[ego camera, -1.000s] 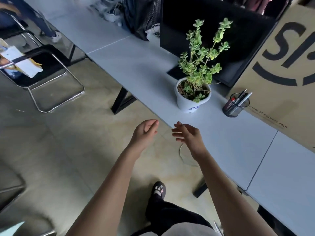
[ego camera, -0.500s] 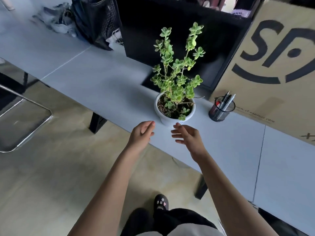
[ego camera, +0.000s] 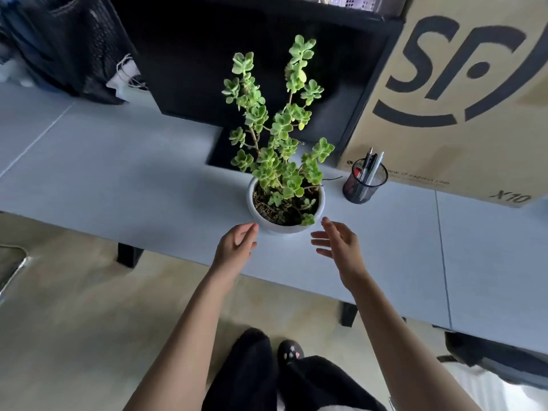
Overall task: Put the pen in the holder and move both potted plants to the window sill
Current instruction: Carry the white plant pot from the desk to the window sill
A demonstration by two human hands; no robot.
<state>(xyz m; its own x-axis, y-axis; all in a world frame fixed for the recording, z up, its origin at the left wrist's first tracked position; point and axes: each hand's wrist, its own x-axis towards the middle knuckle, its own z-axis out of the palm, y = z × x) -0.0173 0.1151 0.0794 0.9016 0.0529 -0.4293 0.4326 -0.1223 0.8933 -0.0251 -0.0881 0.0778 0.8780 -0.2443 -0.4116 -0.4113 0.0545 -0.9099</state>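
A leafy green plant in a white round pot point(ego camera: 257, 216) stands on the pale grey table point(ego camera: 118, 179). My left hand point(ego camera: 235, 246) is just at the pot's near left side, fingers apart, its fingertips about touching the pot wall. My right hand point(ego camera: 338, 241) is open at the pot's near right side, a small gap from it. Neither hand holds anything. A black mesh pen holder point(ego camera: 364, 185) with several pens in it stands to the right of the pot. Only one potted plant is in view, and no window sill.
A black monitor point(ego camera: 252, 54) stands right behind the plant. A large cardboard box point(ego camera: 462, 93) sits at the back right, touching the pen holder's far side. A dark mesh bag point(ego camera: 68, 46) is at the back left. Floor and my legs are below the table edge.
I have stepped closer to the table. Both hands have moved forward and spread apart, from in front of the table edge to either side of the white pot.
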